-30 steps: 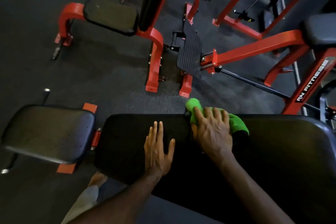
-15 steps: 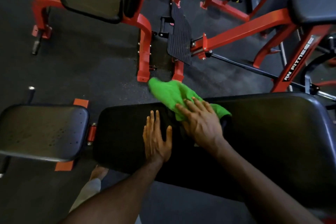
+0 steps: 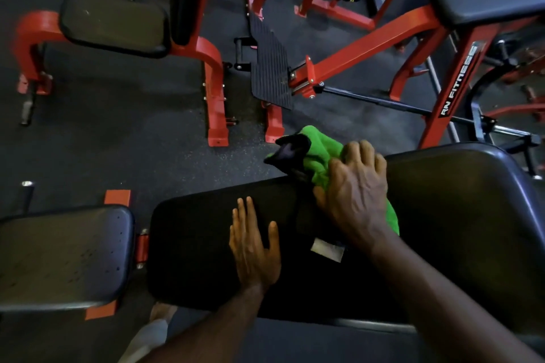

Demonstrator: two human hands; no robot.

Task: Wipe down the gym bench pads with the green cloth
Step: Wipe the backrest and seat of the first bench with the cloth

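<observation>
A long black bench pad runs across the lower half of the view. My right hand grips the bunched green cloth at the pad's far edge, with fingers curled over it. Part of the cloth, with a dark inner side, hangs past the edge over the floor. A white tag lies on the pad below that hand. My left hand rests flat on the pad, fingers straight, to the left of the cloth. A smaller black seat pad adjoins the bench at the left.
Red-framed gym machines stand beyond the bench: one with a black seat at the upper left, a ribbed black footplate in the middle, a slanted red frame at the right. Dark rubber floor lies between them. My foot shows below the bench.
My right hand has bunched the cloth and pulled it up at the pad's far edge, exposing its dark underside and a white tag. My left hand stays flat in place.
</observation>
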